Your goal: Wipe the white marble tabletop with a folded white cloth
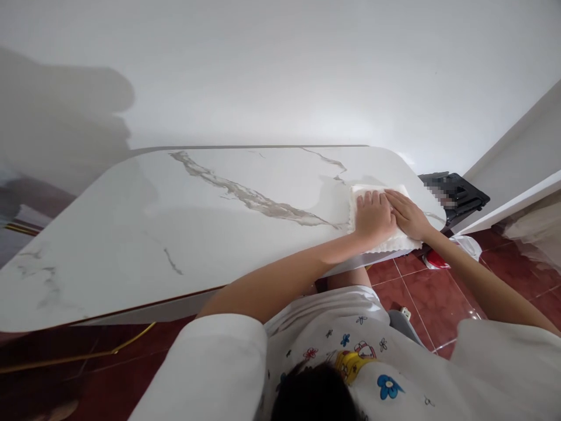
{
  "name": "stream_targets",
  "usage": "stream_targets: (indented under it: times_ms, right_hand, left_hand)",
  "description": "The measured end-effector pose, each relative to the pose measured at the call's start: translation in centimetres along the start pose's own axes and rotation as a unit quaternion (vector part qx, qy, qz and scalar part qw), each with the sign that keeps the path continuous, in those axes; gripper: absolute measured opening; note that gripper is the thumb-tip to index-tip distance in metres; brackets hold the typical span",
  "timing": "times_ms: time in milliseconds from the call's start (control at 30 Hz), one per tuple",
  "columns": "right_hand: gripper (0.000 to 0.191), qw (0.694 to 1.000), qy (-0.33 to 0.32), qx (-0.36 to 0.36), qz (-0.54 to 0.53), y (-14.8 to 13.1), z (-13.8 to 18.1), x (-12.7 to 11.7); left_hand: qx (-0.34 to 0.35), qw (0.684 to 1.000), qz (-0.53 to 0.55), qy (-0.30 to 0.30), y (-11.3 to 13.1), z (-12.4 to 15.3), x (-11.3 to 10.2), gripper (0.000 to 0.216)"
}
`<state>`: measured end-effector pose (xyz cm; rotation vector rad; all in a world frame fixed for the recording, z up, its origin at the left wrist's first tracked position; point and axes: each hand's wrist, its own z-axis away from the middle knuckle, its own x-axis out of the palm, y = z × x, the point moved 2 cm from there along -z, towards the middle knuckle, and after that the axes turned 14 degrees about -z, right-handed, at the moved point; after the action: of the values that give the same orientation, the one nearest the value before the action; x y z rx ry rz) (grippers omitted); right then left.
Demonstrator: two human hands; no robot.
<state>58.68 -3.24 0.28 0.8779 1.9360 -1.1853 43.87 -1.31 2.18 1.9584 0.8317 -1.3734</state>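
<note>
A white cloth (397,241) with a scalloped edge lies spread on the right end of the white marble-patterned table (131,228). Flat on top of it rests my left hand (374,216), fingers extended and slightly apart. My right hand (408,214) also lies on the cloth, its fingers stretched toward the left hand and touching it. Part of the cloth is hidden under both palms. One side of the cloth reaches the table's near edge.
A white wall (272,70) stands along the table's far edge. Beyond the right end is a black folding stool (467,199). A red and white item (436,259) lies on the red tiled floor (433,304). Below the near edge runs a yellow strip (135,337).
</note>
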Motion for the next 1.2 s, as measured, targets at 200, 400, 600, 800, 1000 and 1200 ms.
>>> stream_targets:
  times_ms: [200,400,600,800,1000,1200]
  right_hand:
    - [0.053,1.0,0.024,0.01,0.002,1.7,1.2,-1.6]
    - [0.052,0.999,0.036,0.021,0.033,3.6,-1.3,-1.7]
    - [0.052,0.998,0.036,0.033,0.028,6.0,-5.7,-0.8]
    - [0.05,0.999,0.034,0.038,-0.006,8.0,-11.4,0.4]
    - [0.05,0.997,0.027,0.063,-0.031,9.6,-17.0,1.5]
    - [0.051,0.997,0.015,0.06,-0.055,10.8,-21.4,2.7]
  left_hand:
    - [0.032,0.999,0.029,0.009,2.1,-1.7,0.4,0.043]
    - [0.038,0.998,0.041,0.037,1.4,-5.1,1.3,0.035]
    - [0.007,0.999,0.035,0.036,-1.1,-8.4,2.2,0.034]
    - [-0.04,0.998,0.034,0.042,-4.3,-12.1,2.9,0.036]
    - [-0.07,0.997,0.032,0.029,-7.5,-15.7,3.5,0.038]
    - [-0.097,0.995,0.028,0.02,-10.0,-18.3,4.1,0.04]
